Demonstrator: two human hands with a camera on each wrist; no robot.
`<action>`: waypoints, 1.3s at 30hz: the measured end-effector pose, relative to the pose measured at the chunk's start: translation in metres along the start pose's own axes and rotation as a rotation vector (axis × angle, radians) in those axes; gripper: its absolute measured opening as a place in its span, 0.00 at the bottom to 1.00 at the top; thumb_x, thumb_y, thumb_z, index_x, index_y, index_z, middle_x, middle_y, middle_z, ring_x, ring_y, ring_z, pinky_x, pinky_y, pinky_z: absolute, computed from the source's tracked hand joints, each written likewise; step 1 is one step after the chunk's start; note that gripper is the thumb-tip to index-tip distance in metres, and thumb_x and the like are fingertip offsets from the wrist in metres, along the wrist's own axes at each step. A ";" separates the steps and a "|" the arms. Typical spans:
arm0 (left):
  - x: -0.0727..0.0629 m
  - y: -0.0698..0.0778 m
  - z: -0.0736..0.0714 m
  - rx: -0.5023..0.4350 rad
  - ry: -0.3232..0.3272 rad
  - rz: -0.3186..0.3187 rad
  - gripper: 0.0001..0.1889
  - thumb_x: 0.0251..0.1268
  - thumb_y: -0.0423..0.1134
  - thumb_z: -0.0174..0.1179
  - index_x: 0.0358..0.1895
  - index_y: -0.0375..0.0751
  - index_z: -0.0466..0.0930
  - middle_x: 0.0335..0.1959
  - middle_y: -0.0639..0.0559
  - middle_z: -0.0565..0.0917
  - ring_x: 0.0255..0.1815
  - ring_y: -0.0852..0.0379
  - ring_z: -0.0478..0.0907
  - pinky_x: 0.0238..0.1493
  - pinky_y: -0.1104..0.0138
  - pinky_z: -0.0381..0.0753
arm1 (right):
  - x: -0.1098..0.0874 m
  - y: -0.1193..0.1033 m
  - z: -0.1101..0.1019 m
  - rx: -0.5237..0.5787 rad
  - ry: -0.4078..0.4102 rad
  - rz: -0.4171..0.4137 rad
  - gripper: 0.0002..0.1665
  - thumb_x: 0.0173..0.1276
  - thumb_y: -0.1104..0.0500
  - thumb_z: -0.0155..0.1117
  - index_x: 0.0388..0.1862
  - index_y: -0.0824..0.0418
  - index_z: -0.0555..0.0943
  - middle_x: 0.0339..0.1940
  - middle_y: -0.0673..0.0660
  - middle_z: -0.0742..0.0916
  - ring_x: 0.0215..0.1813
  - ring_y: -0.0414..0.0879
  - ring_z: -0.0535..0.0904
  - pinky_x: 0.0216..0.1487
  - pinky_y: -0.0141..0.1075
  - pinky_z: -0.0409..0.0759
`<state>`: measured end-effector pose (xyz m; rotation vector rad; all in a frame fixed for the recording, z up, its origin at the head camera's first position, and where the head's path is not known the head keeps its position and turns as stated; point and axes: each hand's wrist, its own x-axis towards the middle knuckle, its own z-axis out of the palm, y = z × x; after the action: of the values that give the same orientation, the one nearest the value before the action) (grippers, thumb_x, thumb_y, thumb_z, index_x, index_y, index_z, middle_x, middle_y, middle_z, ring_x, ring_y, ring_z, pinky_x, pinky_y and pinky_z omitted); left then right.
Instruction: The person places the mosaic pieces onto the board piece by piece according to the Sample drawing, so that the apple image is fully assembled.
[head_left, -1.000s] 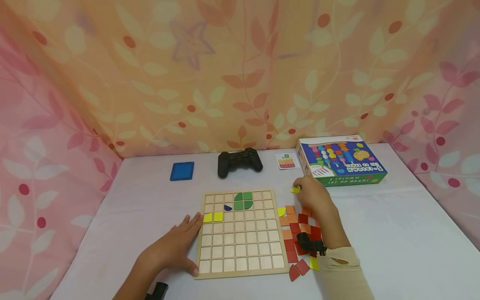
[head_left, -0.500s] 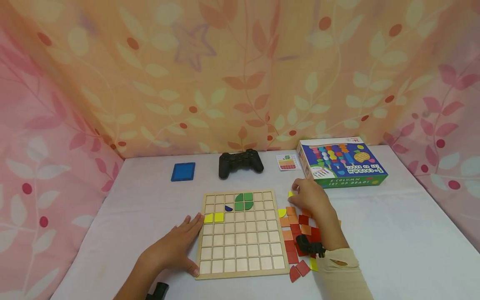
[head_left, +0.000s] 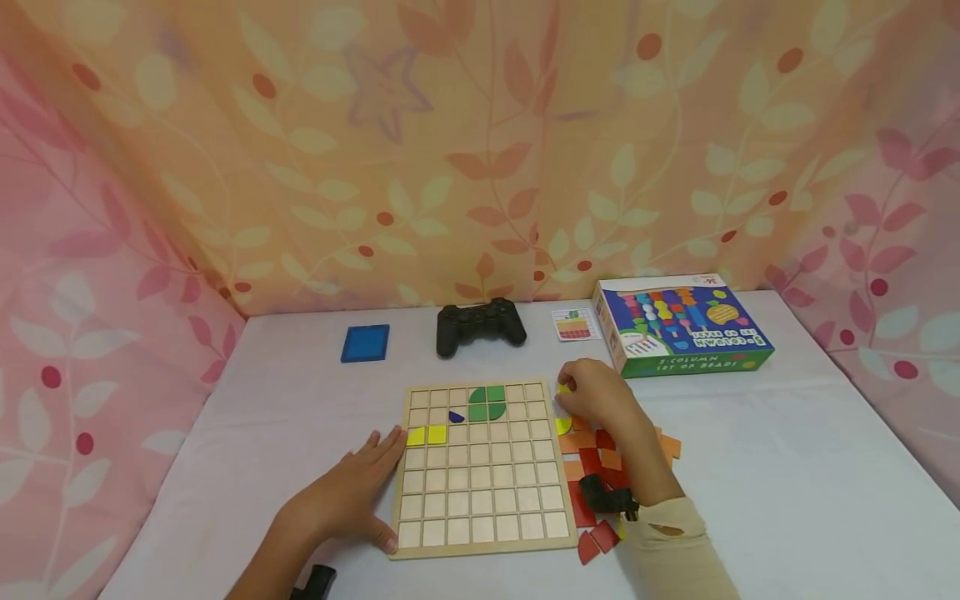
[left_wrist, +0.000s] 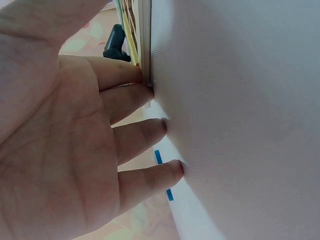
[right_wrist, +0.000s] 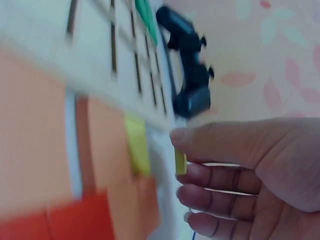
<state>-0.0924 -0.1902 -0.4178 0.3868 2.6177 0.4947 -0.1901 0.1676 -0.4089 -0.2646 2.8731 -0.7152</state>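
Note:
A wooden grid board (head_left: 483,479) lies flat in the head view. Along its left edge rests my left hand (head_left: 358,487), fingers spread and touching the frame; the left wrist view shows those fingers (left_wrist: 145,140) extended against the tablecloth and board side. My right hand (head_left: 600,393) is just off the board's upper right corner and pinches a small yellow tile (right_wrist: 180,161) between thumb and fingers. In the grid sit two yellow tiles (head_left: 437,434), several green tiles (head_left: 477,412) forming a leaf shape, and a dark blue piece (head_left: 456,417).
Loose orange and red tiles (head_left: 585,504) lie right of the board, partly under my right forearm, with a yellow quarter-round tile (head_left: 564,427) among them. Behind stand a black game controller (head_left: 481,327), a blue square tray (head_left: 365,342), a pattern card (head_left: 576,325) and a bead-set box (head_left: 682,325).
My right hand, pinching the yellow tile, has moved left and slightly nearer, from beside the box toward the board's upper right corner. The left hand has stayed in place.

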 end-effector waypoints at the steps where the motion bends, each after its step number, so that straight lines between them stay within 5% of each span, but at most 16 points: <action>1: 0.000 0.000 0.000 -0.001 0.001 0.002 0.73 0.19 0.57 0.86 0.80 0.42 0.54 0.81 0.47 0.53 0.81 0.40 0.43 0.73 0.39 0.51 | 0.000 -0.004 0.000 0.005 -0.009 -0.018 0.13 0.61 0.59 0.74 0.44 0.62 0.87 0.31 0.54 0.81 0.37 0.50 0.75 0.42 0.44 0.80; 6: 0.001 -0.001 0.001 0.004 0.005 0.004 0.73 0.19 0.57 0.86 0.80 0.42 0.54 0.81 0.47 0.53 0.81 0.41 0.43 0.73 0.39 0.51 | -0.001 -0.024 0.006 0.017 -0.039 -0.111 0.11 0.60 0.59 0.75 0.41 0.60 0.87 0.27 0.51 0.79 0.32 0.47 0.73 0.33 0.39 0.74; 23: 0.000 -0.003 0.002 0.000 0.004 0.014 0.73 0.21 0.57 0.86 0.80 0.42 0.54 0.81 0.48 0.53 0.81 0.41 0.44 0.73 0.39 0.51 | 0.002 -0.102 0.057 -0.123 -0.080 -0.417 0.07 0.58 0.61 0.76 0.34 0.57 0.86 0.22 0.46 0.77 0.28 0.41 0.71 0.29 0.34 0.70; 33: 0.000 -0.006 0.002 -0.001 0.003 0.021 0.73 0.21 0.58 0.85 0.80 0.44 0.53 0.81 0.49 0.53 0.81 0.42 0.43 0.73 0.39 0.51 | 0.007 -0.119 0.078 -0.116 -0.053 -0.469 0.19 0.57 0.61 0.79 0.18 0.52 0.75 0.17 0.45 0.70 0.24 0.39 0.64 0.27 0.31 0.63; 39: 0.000 -0.006 0.002 0.004 0.003 0.021 0.73 0.21 0.60 0.84 0.81 0.43 0.53 0.81 0.49 0.52 0.81 0.42 0.43 0.73 0.39 0.51 | 0.005 -0.120 0.077 -0.088 -0.041 -0.439 0.13 0.57 0.61 0.79 0.19 0.53 0.82 0.20 0.44 0.77 0.25 0.38 0.69 0.27 0.30 0.70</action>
<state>-0.0926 -0.1950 -0.4219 0.4159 2.6209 0.4972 -0.1639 0.0275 -0.4189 -0.9298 2.8341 -0.6365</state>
